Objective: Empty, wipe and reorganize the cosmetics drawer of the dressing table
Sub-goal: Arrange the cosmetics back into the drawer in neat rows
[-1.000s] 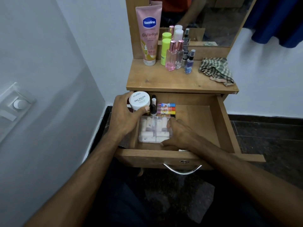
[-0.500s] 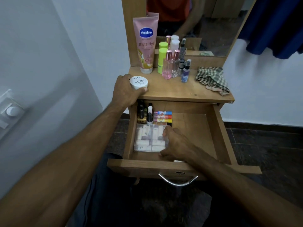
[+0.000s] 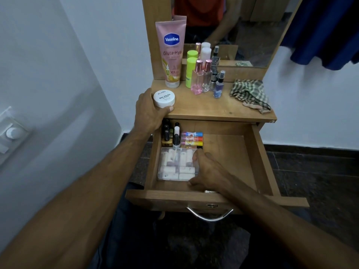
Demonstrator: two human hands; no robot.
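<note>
White walls close in on a narrow wooden dressing table [image 3: 223,108] with a mirror [image 3: 252,26] at its back edge, and I am looking down over both bare forearms. At the tabletop's front left corner my left hand [image 3: 149,111] grips a round white nail polish jar [image 3: 164,98], fingers curled round its left side and thumb under its near edge; the jar sits on or just above the wood, I cannot tell which. Along the back edge stand a pink Vaseline tube [image 3: 172,53], a green bottle [image 3: 191,71], a pink perfume bottle [image 3: 197,78] and small spray bottles [image 3: 218,84]. A checked cloth [image 3: 250,95] lies crumpled at the right edge.

Below, the drawer [image 3: 258,162] is pulled open. Its back left corner holds dark nail polish bottles [image 3: 167,133] and a stack of coloured lip balm sticks [image 3: 192,138]. My right hand [image 3: 209,171] clasps the right end of a clear plastic box [image 3: 174,165] of pale tubes lying along the drawer's left side, thumb at its far edge and fingers curled at its near corner.
</note>
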